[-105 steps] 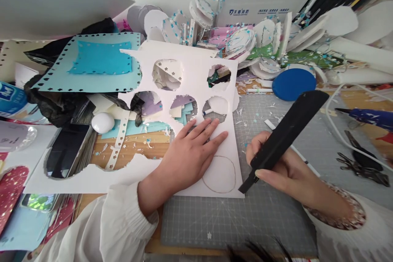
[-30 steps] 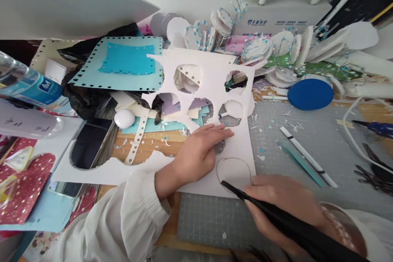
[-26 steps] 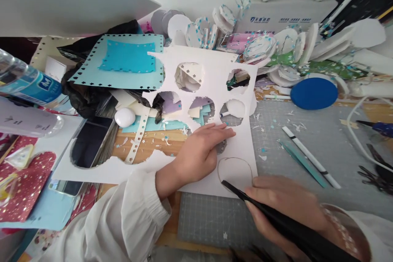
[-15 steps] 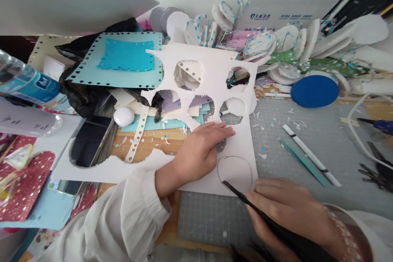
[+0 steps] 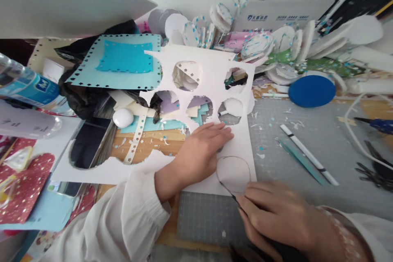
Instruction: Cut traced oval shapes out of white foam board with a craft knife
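Note:
A white sheet (image 5: 211, 80) with several round holes lies partly over a grey cutting mat (image 5: 205, 217). My left hand (image 5: 201, 151) rests flat on it, palm down, with its fingers stretched out beside the lower holes. Below and to the right of those fingers, a circle outline (image 5: 233, 172) shows near the sheet's bottom edge. My right hand (image 5: 273, 208) is closed round a slim black tool (image 5: 233, 197), whose thin tip is at the lower left of the outline. The rest of the tool is mostly hidden under that hand.
A blue oval disc (image 5: 312, 91), a white stick (image 5: 308, 154) and a teal strip (image 5: 301, 161) are on the right. White discs with blue specks crowd the back. A water bottle (image 5: 33, 86), a phone (image 5: 89, 141) and a white knob (image 5: 123, 117) are on the left.
My right hand has moved slightly left, and the black tool's tip has shifted down and right along the circle outline. My left hand stays on the sheet.

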The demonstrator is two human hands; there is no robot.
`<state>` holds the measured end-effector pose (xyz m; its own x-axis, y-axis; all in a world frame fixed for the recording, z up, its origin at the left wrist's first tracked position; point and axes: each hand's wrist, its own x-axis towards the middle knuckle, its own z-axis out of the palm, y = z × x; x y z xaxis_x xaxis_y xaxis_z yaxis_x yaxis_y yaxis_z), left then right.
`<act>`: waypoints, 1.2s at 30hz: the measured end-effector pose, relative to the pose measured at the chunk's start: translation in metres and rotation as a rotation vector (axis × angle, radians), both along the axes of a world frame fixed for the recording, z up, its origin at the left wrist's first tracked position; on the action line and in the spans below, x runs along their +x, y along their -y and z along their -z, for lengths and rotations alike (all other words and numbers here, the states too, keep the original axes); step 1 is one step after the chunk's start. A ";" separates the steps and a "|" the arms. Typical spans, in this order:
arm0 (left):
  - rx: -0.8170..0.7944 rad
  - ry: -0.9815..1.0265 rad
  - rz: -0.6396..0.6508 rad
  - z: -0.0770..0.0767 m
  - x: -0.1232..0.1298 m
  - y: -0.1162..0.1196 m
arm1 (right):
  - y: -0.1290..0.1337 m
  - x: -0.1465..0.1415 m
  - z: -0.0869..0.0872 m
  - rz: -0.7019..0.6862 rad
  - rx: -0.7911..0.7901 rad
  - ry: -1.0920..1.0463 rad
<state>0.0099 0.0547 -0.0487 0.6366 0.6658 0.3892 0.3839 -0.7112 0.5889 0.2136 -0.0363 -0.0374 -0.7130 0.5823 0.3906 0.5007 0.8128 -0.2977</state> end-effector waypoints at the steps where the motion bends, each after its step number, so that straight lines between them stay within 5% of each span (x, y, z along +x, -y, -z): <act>1: 0.021 -0.030 0.006 -0.001 0.000 0.000 | -0.002 -0.001 -0.005 -0.023 0.024 0.005; 8: 0.101 -0.128 0.027 -0.005 0.000 0.001 | -0.014 0.001 -0.024 -0.091 0.035 0.017; 21: 0.105 -0.138 0.016 -0.005 0.001 0.000 | -0.001 0.022 0.001 -0.133 -0.111 0.078; 32: 0.117 -0.124 0.027 -0.005 0.000 -0.001 | -0.015 0.020 -0.015 -0.220 -0.216 -0.044; 36: 0.100 -0.082 0.033 -0.004 0.000 -0.001 | -0.019 0.021 -0.026 -0.119 -0.259 -0.095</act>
<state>0.0096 0.0559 -0.0442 0.6902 0.6041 0.3982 0.4031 -0.7781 0.4817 0.2342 -0.0173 -0.0112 -0.7498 0.5854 0.3083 0.3662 0.7553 -0.5435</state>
